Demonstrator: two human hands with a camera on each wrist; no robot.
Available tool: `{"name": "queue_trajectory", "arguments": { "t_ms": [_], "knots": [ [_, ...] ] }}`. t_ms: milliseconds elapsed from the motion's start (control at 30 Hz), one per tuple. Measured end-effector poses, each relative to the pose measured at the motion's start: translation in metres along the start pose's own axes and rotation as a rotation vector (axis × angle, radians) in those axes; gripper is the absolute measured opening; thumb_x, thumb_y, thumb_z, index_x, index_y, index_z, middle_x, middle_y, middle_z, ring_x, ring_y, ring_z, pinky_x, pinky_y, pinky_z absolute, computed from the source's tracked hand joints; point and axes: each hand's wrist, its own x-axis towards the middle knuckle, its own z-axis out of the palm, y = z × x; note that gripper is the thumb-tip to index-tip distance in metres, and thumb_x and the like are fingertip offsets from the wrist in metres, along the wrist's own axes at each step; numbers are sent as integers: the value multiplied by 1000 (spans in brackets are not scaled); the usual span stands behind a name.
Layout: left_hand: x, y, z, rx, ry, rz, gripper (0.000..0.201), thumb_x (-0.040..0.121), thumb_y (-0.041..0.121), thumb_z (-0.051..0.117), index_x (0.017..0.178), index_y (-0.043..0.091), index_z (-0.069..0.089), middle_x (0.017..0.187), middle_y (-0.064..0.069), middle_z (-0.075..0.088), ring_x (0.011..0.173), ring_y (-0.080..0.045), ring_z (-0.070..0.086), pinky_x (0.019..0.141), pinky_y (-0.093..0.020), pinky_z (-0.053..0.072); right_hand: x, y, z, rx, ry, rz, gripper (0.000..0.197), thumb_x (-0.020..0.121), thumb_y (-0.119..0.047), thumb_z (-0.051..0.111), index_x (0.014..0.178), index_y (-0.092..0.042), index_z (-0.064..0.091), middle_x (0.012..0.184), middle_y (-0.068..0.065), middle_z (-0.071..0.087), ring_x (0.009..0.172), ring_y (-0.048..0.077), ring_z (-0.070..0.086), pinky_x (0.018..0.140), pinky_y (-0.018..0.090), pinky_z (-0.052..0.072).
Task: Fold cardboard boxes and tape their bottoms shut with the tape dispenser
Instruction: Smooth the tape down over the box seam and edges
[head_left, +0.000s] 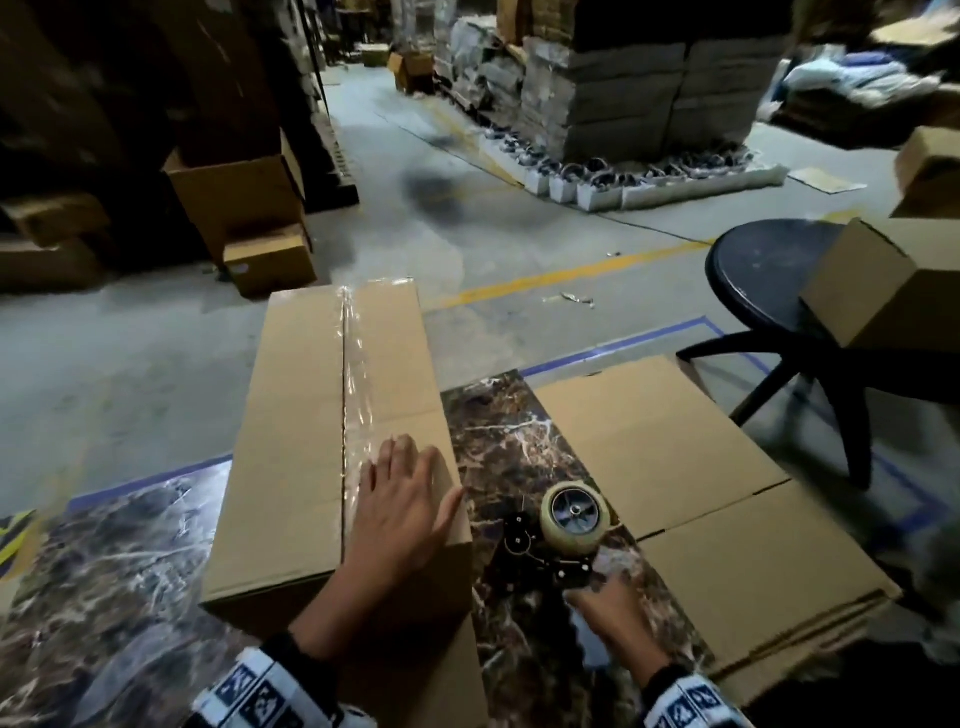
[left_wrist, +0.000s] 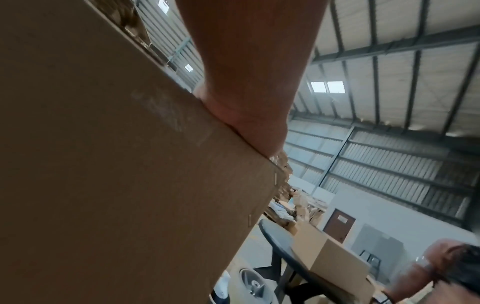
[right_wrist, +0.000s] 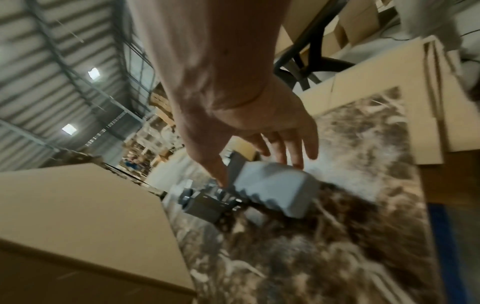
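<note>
So the folded-up cardboard box sits on the dark marble-look table, running from about 6 o'clock up toward 12 in the head view. Clear tape runs down the center seam, shiny and a bit wrinkled. The left hand lies flat on top of the box near the closer end, fingers straight and spread, palm down just right of the seam, thumb out at the right edge. The left wrist cam pretty much just shows the heel of the hand pressed on the box's top edge.

The tape dispenser lies on the table at roughly 5 o'clock, just right of the box, with its roll pointing away and the gray handle toward the person. The right hand is over the handle, fingers loose and stretched out, fingertips at or touching it but not wrapped around, so nothing is gripped.

At 3 o'clock there's a stack of flat unfolded cardboard lying on the table's right side. Past that, a black round stool stands on the floor with another box resting on it.
</note>
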Motion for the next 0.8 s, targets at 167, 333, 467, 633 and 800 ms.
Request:
{"name": "queue_trajectory", "arguments": {
  "t_ms": [167, 333, 467, 633, 800],
  "knots": [
    [0, -3, 9, 36, 59, -22, 80, 86, 72, 11, 144, 24, 37, 158, -10, 25, 149, -28, 17, 120, -45, 12, 23, 20, 5, 273, -247, 34, 15, 84, -17, 76, 81, -6, 65, 85, 11, 69, 81, 23, 66, 61, 28, 48],
    [3, -6, 13, 79, 105, -10, 71, 90, 68, 26, 137, 21, 48, 150, -12, 39, 141, -29, 34, 113, -52, 31, 35, 26, 1, 573, -552, 143, 8, 84, -5, 69, 80, 1, 70, 90, 23, 70, 76, 33, 66, 64, 37, 51],
    [2, -4, 12, 76, 157, -11, 67, 90, 67, 32, 136, 21, 49, 148, -10, 42, 137, -28, 39, 110, -54, 33, 47, 22, 4, 830, -913, 329, 6, 77, -3, 69, 76, 3, 67, 94, 25, 64, 74, 33, 58, 57, 36, 47],
    [-1, -3, 12, 47, 193, -12, 68, 90, 67, 34, 137, 22, 51, 148, -10, 43, 136, -28, 41, 109, -55, 35, 43, 5, 4, 939, -1046, 302, 2, 82, 3, 65, 83, 1, 64, 78, 13, 59, 58, 24, 56, 57, 35, 50],
    [-3, -2, 10, 36, 184, -36, 70, 88, 69, 34, 138, 22, 52, 149, -8, 43, 137, -26, 41, 110, -53, 34, 30, -22, -19, 941, -896, 318, 16, 73, -2, 71, 74, -9, 56, 59, 0, 49, 39, 10, 46, 45, 27, 48]
  ]
}}
